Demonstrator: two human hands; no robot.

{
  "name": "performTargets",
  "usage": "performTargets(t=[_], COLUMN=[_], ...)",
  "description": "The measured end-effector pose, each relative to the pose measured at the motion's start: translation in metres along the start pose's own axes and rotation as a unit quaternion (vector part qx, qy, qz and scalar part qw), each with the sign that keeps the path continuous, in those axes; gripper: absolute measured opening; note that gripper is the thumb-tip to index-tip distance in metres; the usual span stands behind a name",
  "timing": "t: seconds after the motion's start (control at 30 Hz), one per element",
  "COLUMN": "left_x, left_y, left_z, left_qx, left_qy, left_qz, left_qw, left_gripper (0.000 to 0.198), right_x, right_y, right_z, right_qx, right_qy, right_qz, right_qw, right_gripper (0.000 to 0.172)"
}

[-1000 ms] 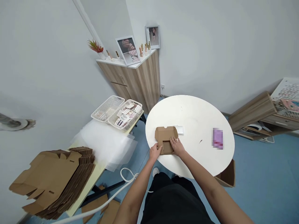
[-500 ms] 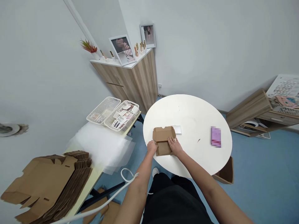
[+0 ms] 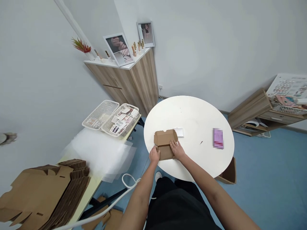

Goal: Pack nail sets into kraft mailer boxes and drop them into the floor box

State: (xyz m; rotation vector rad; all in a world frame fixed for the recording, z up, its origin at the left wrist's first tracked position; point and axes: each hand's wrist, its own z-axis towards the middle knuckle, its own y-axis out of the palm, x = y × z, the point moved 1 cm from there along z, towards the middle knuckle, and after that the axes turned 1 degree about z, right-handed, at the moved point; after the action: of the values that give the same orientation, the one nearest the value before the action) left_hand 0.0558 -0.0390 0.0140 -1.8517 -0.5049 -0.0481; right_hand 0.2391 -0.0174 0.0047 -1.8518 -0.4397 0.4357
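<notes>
A small brown cardboard box (image 3: 166, 152) lies at the near left edge of the round white table (image 3: 203, 115), its lid flap folded back away from me. My left hand (image 3: 154, 154) is closed on the box's left side wall, with the thumb near the fold. On the opposite side, my right hand (image 3: 177, 149) grips the right wall, its fingers reaching over the edge by the lid's hinge. Partly behind the lid lies a flat white pack (image 3: 179, 132). A purple pixelated item (image 3: 218, 138) rests farther right on the table.
To the left, a side table carries a stack of flat cardboard blanks (image 3: 40, 188), translucent sheets (image 3: 100, 151) and two white baskets (image 3: 121, 119), one full of cards. A white cable (image 3: 112, 204) loops beside my left arm. An open carton (image 3: 229, 172) stands on the floor.
The whole view has shifted slightly. Both hands stay at the box's sides, and my left hand's fingers have moved a little along the left wall.
</notes>
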Motion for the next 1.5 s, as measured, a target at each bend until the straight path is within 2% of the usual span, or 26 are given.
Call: performTargets(t=[0.1, 0.17, 0.27, 0.33, 0.43, 0.53, 0.67, 0.73, 0.8, 0.9, 0.97, 1.03, 1.13, 1.4, 1.5], left_x=[-0.006, -0.008, -0.008, -0.009, -0.012, -0.019, -0.028, -0.030, -0.030, -0.029, -0.028, -0.027, -0.027, -0.023, -0.016], left_y=[0.002, 0.005, 0.009, 0.013, 0.016, 0.016, 0.011, 0.009, 0.008, 0.009, 0.010, 0.011, 0.012, 0.015, 0.017], left_z=[-0.015, -0.022, -0.022, -0.014, -0.001, 0.010, 0.020, 0.023, 0.024, 0.025, 0.024, 0.024, 0.024, 0.024, 0.024], left_qx=[0.088, 0.122, 0.082, 0.047, 0.025, 0.044, 0.064, 0.065, 0.065, 0.057, 0.047, 0.042, 0.041, 0.045, 0.033], left_qy=[0.056, 0.164, 0.320, 0.354, 0.343, 0.309, 0.283, 0.279, 0.272, 0.262, 0.256, 0.251, 0.251, 0.263, 0.281], left_qz=[-0.028, -0.031, 0.009, 0.034, 0.046, 0.041, 0.029, 0.024, 0.020, 0.014, 0.011, 0.008, 0.000, -0.024, -0.037], left_qw=[0.994, 0.978, 0.944, 0.934, 0.938, 0.949, 0.956, 0.958, 0.960, 0.963, 0.965, 0.967, 0.967, 0.964, 0.959], left_gripper=[0.045, 0.058, 0.079, 0.089, 0.091, 0.092, 0.096, 0.099, 0.101, 0.105, 0.106, 0.105, 0.105, 0.110, 0.115], right_x=[0.001, 0.002, 0.003, 0.003, 0.002, 0.006, 0.038, 0.061, 0.084, 0.109, 0.118, 0.121, 0.120, 0.121, 0.123], right_y=[0.002, 0.001, -0.002, -0.006, -0.013, -0.021, -0.031, -0.036, -0.041, -0.045, -0.047, -0.048, -0.050, -0.069, -0.081], right_z=[0.001, 0.002, 0.006, 0.009, 0.015, 0.021, 0.037, 0.048, 0.060, 0.078, 0.087, 0.092, 0.092, 0.064, 0.048], right_qx=[0.000, 0.004, 0.016, 0.020, 0.015, 0.027, 0.086, 0.085, 0.043, -0.051, -0.099, -0.116, -0.116, -0.107, -0.050], right_qy=[-0.005, -0.013, -0.032, -0.046, -0.067, -0.065, 0.078, 0.136, 0.142, 0.125, 0.121, 0.121, 0.133, 0.191, 0.220], right_qz=[0.010, 0.019, 0.027, 0.028, 0.037, 0.081, 0.132, 0.134, 0.132, 0.128, 0.128, 0.127, 0.121, 0.146, 0.212], right_qw=[1.000, 1.000, 0.999, 0.998, 0.997, 0.994, 0.984, 0.978, 0.980, 0.983, 0.979, 0.978, 0.977, 0.965, 0.951], right_gripper=[0.105, 0.104, 0.100, 0.101, 0.108, 0.105, 0.068, 0.060, 0.061, 0.070, 0.073, 0.073, 0.066, 0.021, 0.013])
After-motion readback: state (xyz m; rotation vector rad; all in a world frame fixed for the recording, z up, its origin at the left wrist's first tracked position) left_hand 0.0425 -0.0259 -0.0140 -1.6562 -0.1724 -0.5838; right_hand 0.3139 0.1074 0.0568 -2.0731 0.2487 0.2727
